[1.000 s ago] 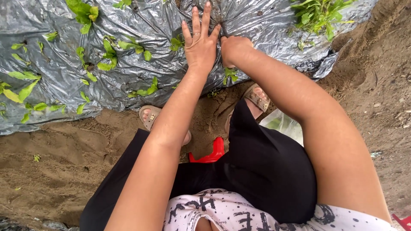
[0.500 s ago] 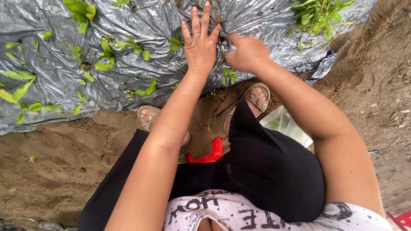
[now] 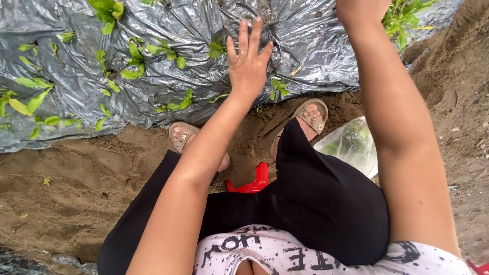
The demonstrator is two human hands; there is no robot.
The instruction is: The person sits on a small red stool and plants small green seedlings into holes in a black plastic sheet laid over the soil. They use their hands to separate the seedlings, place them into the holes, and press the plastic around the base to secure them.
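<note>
- Right hand (image 3: 362, 9) has lifted off the sheet and swung up to the far right since a second ago; it now sits at the top frame edge, mostly cut off, beside the weed clump (image 3: 405, 15).
- Right grip: cannot tell, fingers are out of frame; only the wrist and back of the hand show.
- Left hand (image 3: 248, 63) has barely shifted; it was pressed flat on the sheet before, now it looks slightly raised, contact unclear.
- Left grip: wide, fingers spread and straight, holding nothing; ring on one finger.
- Plastic sheet (image 3: 168, 81): grey, crinkled, covers the soil bed across the upper part of the view, under and around the left hand.
- Seedlings (image 3: 133, 61): small green plants poking through holes in the sheet, mostly left of the left hand; one (image 3: 278, 86) just right of the left wrist, another (image 3: 216, 48) just left of the fingers.
- Hole in the sheet (image 3: 265, 23) near the left fingertips, between the two hands; contents too dark to tell.
- Bare soil (image 3: 76, 178) in front of the sheet and on the right side.
- Feet in tan sandals: one (image 3: 182, 135) at the sheet edge partly under the left forearm, other (image 3: 310, 114) between the arms.
- Red stool (image 3: 252, 181) under the person, partly hidden by black clothing (image 3: 316, 203).
- Clear plastic bag (image 3: 351, 145) with green content on the soil, just beside the right forearm and the knee.
- Patterned white shirt (image 3: 285, 254) at the bottom edge.
</note>
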